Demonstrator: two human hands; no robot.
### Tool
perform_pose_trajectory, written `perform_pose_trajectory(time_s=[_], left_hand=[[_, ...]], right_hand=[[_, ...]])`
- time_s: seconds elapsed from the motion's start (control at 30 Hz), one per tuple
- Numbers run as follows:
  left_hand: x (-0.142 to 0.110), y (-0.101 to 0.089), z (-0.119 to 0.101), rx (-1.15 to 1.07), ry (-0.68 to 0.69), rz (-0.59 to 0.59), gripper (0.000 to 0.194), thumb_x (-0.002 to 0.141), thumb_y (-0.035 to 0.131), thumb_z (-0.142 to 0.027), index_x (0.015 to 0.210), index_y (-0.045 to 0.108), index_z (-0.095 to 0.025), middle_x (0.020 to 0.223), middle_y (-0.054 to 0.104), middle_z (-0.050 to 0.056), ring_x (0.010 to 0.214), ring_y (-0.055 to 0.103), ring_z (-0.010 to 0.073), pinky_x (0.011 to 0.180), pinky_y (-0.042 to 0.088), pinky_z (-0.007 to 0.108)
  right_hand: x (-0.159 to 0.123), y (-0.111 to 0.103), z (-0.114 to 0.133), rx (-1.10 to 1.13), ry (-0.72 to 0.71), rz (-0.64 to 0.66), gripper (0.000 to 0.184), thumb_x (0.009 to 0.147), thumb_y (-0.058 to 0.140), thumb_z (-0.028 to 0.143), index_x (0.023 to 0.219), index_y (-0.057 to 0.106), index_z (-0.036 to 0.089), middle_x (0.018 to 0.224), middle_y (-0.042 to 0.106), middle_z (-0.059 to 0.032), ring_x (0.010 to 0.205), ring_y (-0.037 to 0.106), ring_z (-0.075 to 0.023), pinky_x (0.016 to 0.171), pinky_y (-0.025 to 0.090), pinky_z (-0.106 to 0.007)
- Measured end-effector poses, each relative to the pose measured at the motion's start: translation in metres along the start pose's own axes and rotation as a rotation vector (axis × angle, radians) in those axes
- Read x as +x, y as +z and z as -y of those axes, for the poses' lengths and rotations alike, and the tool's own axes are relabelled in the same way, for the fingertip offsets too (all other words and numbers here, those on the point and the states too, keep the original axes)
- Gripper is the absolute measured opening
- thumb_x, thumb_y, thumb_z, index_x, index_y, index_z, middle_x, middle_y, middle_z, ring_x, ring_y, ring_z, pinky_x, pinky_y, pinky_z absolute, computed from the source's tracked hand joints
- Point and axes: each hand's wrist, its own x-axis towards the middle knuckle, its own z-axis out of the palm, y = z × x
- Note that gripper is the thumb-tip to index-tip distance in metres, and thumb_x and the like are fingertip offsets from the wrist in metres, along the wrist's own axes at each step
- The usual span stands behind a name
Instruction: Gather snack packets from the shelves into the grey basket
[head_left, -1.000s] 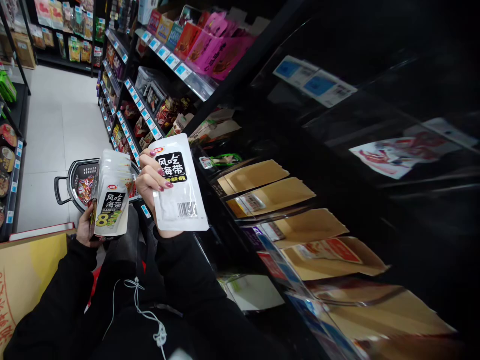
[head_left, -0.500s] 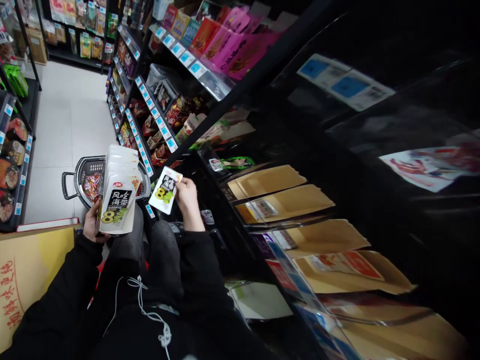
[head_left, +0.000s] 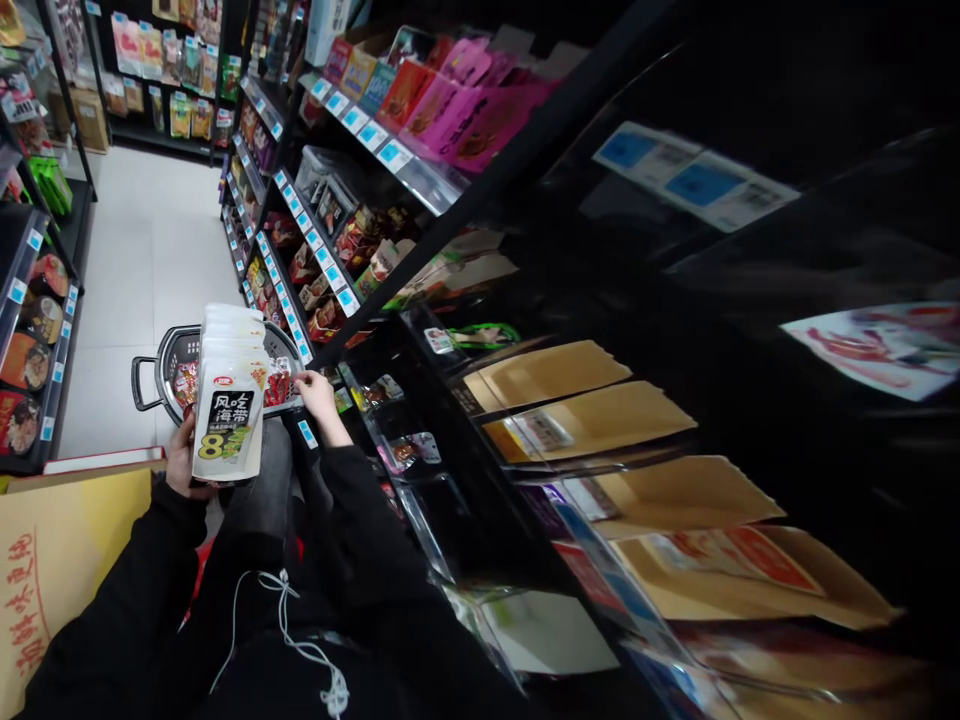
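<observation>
My left hand (head_left: 180,456) is wrapped around a stack of white snack packets (head_left: 227,425) with black and yellow-green print, held upright over my lap. Behind it stands a black shopping basket (head_left: 175,352) with small red snack packets (head_left: 278,383) in it. At the basket's right rim is my right hand (head_left: 318,394), its fingers closed in a pinch beside those red packets. What lies between these fingertips, if anything, is too small to make out. The white stack hides the middle of the basket.
Tilted shelves of brown paper pouches (head_left: 547,373) run along my right. Farther up, a rack holds pink snack boxes (head_left: 480,115). A cardboard box (head_left: 82,540) is at my left, near a shelf of round food tubs (head_left: 26,362). Pale tiled floor (head_left: 127,240) stretches ahead.
My right hand has moved left to the basket's rim, and the single white packet it held is no longer seen in it. The left hand still holds the stack. The view has shifted slightly.
</observation>
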Motion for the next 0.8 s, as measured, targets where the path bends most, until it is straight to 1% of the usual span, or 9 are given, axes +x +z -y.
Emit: perform_pose_trajectory(time_s=[0.07, 0.17, 0.23, 0.27, 0.37, 0.5, 0.57, 0.7, 0.8], left_hand=[[0.001, -0.005, 0.001, -0.013, -0.023, 0.025, 0.058, 0.081, 0.047, -0.050, 0.121, 0.060, -0.010, 0.103, 0.069, 0.018, 0.098, 0.064, 0.0349, 0.087, 0.049, 0.051], [-0.001, -0.006, -0.002, -0.007, -0.106, 0.070, 0.059, 0.084, 0.043, -0.050, 0.124, 0.057, -0.010, 0.105, 0.069, 0.019, 0.097, 0.065, 0.0352, 0.084, 0.050, 0.051], [-0.004, -0.003, -0.005, -0.003, -0.140, 0.090, 0.060, 0.086, 0.039, -0.050, 0.126, 0.056, -0.009, 0.107, 0.068, 0.020, 0.097, 0.065, 0.0359, 0.083, 0.050, 0.052], [-0.005, -0.001, -0.006, -0.002, -0.147, 0.090, 0.060, 0.086, 0.037, -0.050, 0.125, 0.056, -0.009, 0.107, 0.068, 0.021, 0.097, 0.065, 0.0363, 0.081, 0.051, 0.052], [-0.007, 0.004, -0.006, 0.001, -0.121, 0.073, 0.056, 0.088, 0.036, -0.048, 0.121, 0.060, -0.010, 0.109, 0.068, 0.020, 0.096, 0.065, 0.0362, 0.080, 0.052, 0.052], [-0.006, 0.007, -0.002, 0.007, -0.053, 0.046, 0.048, 0.089, 0.037, -0.042, 0.113, 0.065, -0.012, 0.108, 0.069, 0.017, 0.097, 0.066, 0.0339, 0.084, 0.051, 0.050], [-0.005, 0.005, -0.002, -0.007, -0.047, 0.065, 0.046, 0.088, 0.038, -0.040, 0.113, 0.065, -0.013, 0.107, 0.070, 0.015, 0.097, 0.066, 0.0328, 0.087, 0.049, 0.050], [-0.003, 0.000, -0.003, -0.033, -0.066, 0.135, 0.049, 0.088, 0.038, -0.042, 0.123, 0.059, -0.015, 0.107, 0.069, 0.014, 0.104, 0.063, 0.0334, 0.091, 0.047, 0.050], [-0.003, -0.001, -0.006, -0.023, -0.100, 0.118, 0.054, 0.088, 0.037, -0.044, 0.129, 0.054, -0.013, 0.111, 0.068, 0.016, 0.105, 0.062, 0.0347, 0.087, 0.049, 0.050]], right_hand=[[-0.020, -0.006, 0.019, 0.064, -0.087, 0.037, 0.013, 0.074, 0.058, 0.028, 0.074, 0.061, 0.015, 0.067, 0.062, -0.0014, 0.065, 0.057, -0.0130, 0.068, 0.047, -0.026], [-0.058, -0.016, 0.057, 0.248, -0.346, 0.075, 0.019, 0.076, 0.061, 0.036, 0.082, 0.062, 0.018, 0.074, 0.063, -0.0012, 0.069, 0.057, -0.0135, 0.069, 0.047, -0.027], [-0.077, -0.020, 0.082, 0.293, -0.485, 0.082, 0.019, 0.074, 0.066, 0.035, 0.085, 0.062, 0.019, 0.079, 0.064, -0.0015, 0.072, 0.057, -0.0140, 0.071, 0.046, -0.028], [-0.084, -0.021, 0.092, 0.276, -0.517, 0.081, 0.019, 0.073, 0.068, 0.034, 0.085, 0.062, 0.020, 0.080, 0.064, -0.0014, 0.073, 0.057, -0.0141, 0.072, 0.046, -0.028], [-0.097, -0.020, 0.107, 0.211, -0.521, 0.026, 0.019, 0.072, 0.071, 0.032, 0.083, 0.061, 0.021, 0.076, 0.063, 0.0001, 0.070, 0.057, -0.0138, 0.071, 0.046, -0.028], [-0.103, -0.015, 0.105, 0.204, -0.480, -0.084, 0.015, 0.073, 0.070, 0.029, 0.079, 0.059, 0.021, 0.071, 0.062, 0.0014, 0.066, 0.055, -0.0132, 0.070, 0.045, -0.028], [-0.105, -0.015, 0.103, 0.204, -0.461, -0.041, 0.015, 0.072, 0.070, 0.030, 0.077, 0.059, 0.021, 0.072, 0.062, 0.0008, 0.068, 0.055, -0.0133, 0.070, 0.045, -0.028], [-0.106, -0.017, 0.104, 0.229, -0.441, 0.134, 0.015, 0.072, 0.070, 0.031, 0.070, 0.061, 0.019, 0.070, 0.060, 0.0006, 0.068, 0.053, -0.0131, 0.067, 0.043, -0.026], [-0.105, -0.019, 0.112, 0.252, -0.446, 0.111, 0.018, 0.075, 0.066, 0.032, 0.066, 0.060, 0.018, 0.066, 0.058, 0.0012, 0.067, 0.051, -0.0124, 0.065, 0.041, -0.025]])
